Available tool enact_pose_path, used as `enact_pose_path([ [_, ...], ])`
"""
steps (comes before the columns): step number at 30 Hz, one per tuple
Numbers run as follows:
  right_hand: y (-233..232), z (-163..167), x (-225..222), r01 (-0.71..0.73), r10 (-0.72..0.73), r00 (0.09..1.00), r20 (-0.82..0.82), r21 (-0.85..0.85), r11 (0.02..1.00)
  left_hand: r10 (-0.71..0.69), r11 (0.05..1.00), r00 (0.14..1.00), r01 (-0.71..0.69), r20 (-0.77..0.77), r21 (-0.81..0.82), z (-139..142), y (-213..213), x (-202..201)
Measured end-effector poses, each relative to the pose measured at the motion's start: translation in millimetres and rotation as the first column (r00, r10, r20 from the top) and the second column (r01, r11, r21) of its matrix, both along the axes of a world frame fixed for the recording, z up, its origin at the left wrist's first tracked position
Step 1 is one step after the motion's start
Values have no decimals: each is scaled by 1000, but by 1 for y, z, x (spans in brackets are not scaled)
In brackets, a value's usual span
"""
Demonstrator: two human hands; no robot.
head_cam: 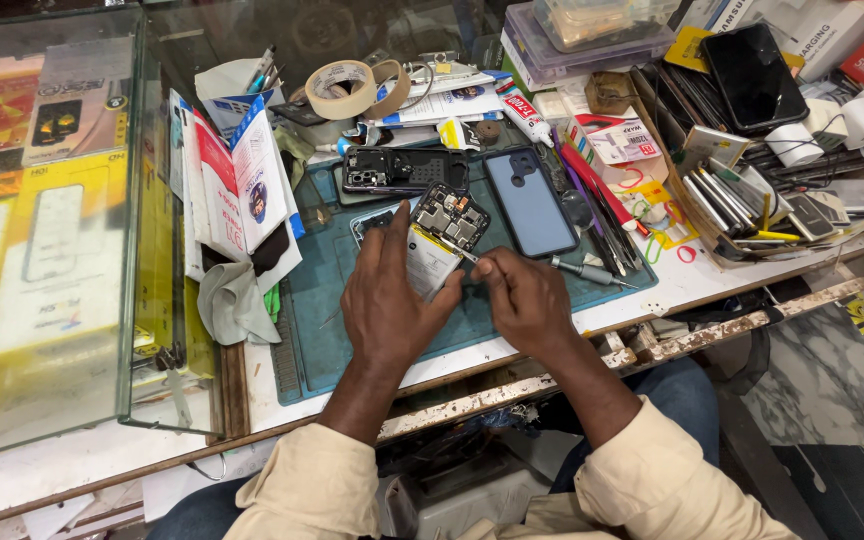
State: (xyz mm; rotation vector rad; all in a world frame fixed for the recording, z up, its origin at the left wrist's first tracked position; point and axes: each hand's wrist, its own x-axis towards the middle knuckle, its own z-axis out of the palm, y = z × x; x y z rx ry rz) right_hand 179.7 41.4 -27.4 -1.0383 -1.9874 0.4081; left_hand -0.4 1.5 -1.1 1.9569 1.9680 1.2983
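Note:
An opened phone (439, 238) with its circuit board and pale battery exposed lies on a teal work mat (332, 300). My left hand (389, 300) rests flat on its left side and holds it down. My right hand (525, 297) pinches a thin metal tool (464, 254) whose tip touches the phone near the board. A removed dark inner frame (404, 169) lies behind, and a blue-grey back cover (529, 202) lies to the right. A screwdriver (592, 272) sits beside my right hand.
Glass display case (52, 230) stands at left with booklets (242, 190) and a grey cloth (232, 305) against it. Tape rolls (344, 88) and a glue tube (523, 112) lie behind. A box of phone parts (742, 190), a black phone (754, 75) and plastic containers (582, 40) crowd the right.

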Motion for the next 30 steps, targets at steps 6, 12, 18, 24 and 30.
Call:
enact_pose_path([
  [6, 5, 7, 4, -76, 75, 997, -13, -110, 991, 2, 999, 1000, -2, -9, 35, 0, -1, 0],
  [12, -3, 13, 1, -113, 102, 983, -155, -64, 992, 15, 1000, 1000, -15, 11, -1, -2, -1, 1],
  [18, -4, 1, 1, 51, -49, 998, -26, 79, 996, 3, 1000, 1000, -3, -17, 23, -2, -1, 2],
  [24, 6, -7, 2, -74, 75, 997, -29, 25, 997, 9, 1000, 1000, -8, -28, 22, 0, -1, 2],
  [30, 3, 9, 4, 12, 16, 997, 76, -359, 933, 8, 1000, 1000, -8, 23, 19, 1, -2, 1],
])
